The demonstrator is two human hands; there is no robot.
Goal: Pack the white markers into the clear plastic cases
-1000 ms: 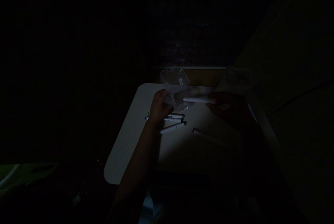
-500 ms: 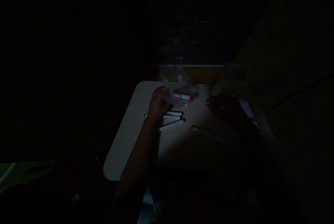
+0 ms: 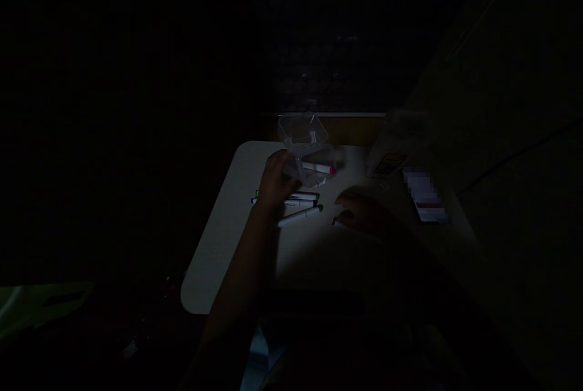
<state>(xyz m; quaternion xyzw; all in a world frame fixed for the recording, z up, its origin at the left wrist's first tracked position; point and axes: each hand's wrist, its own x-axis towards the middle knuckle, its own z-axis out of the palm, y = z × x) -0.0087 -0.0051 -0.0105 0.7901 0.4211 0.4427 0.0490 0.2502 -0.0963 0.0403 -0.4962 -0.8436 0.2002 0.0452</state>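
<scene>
In dim light, my left hand (image 3: 274,181) is wrapped around the left side of a clear plastic box (image 3: 319,157) with its lid raised. Inside the box lies a white marker with a pink cap (image 3: 319,167). Below the box, partly behind my left wrist, are white markers: one with blue ends (image 3: 300,203), one with green ends (image 3: 307,195), and a green-capped marker (image 3: 300,216) set at a slant. My right hand (image 3: 364,212) is in shadow over a red-capped marker (image 3: 336,221), its fingers apart. The hand hides most of that marker.
A phone with a lit screen (image 3: 426,197) lies at the right of the white table (image 3: 218,227). Behind it stands a translucent container (image 3: 394,145) with a dark label. A wall runs along the right, and the surroundings are very dark.
My right hand has moved left and toward me, from near the phone to the red-capped marker. The phone and the container are now uncovered. My left hand stays on the box.
</scene>
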